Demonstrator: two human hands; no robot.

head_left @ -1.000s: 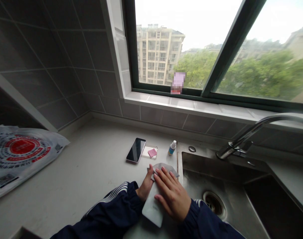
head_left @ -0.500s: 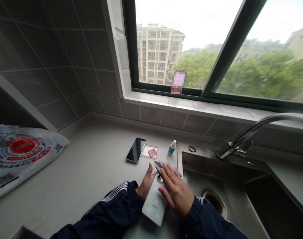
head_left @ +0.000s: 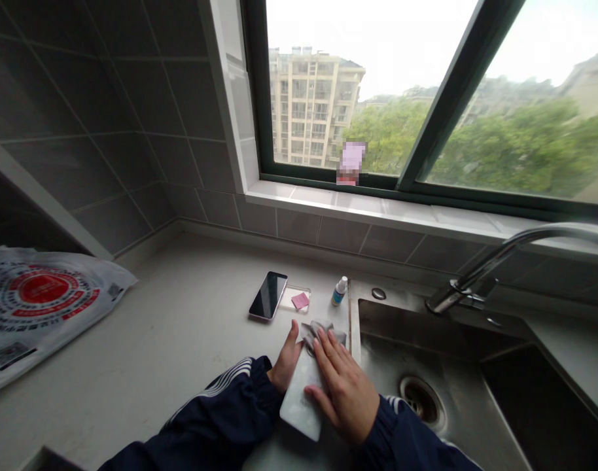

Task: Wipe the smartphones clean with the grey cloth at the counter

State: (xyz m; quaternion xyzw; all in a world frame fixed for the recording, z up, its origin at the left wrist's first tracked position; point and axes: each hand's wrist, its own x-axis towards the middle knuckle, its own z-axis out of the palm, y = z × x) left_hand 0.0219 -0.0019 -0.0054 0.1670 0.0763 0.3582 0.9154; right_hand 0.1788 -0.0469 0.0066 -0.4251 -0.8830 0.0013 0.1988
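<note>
My left hand (head_left: 285, 365) grips a pale, whitish smartphone (head_left: 299, 411) along its left side, thumb pointing up and the other fingers hidden beneath. The phone's back faces up, with a round camera ring near its top end. On that end lies a crumpled grey cloth (head_left: 309, 332), and my right hand (head_left: 351, 392) presses it down with flat, close-set fingers. The cloth partly covers the camera ring. Farther back on the counter are a dark-screened phone (head_left: 268, 296), a clear case (head_left: 289, 290) with a small pink piece (head_left: 300, 301) on it, and a small spray bottle (head_left: 339, 292).
A steel sink (head_left: 392, 347) with a drain takes up the right side, under a curved chrome tap (head_left: 495, 261). At the far left a white plastic bag (head_left: 117, 280) with red print lies on the counter (head_left: 181, 314). Behind runs a tiled window sill (head_left: 328, 201).
My right hand and the grey cloth have shifted slightly left across the phone's top end, covering more of the camera ring. My left hand stays nearly in place.
</note>
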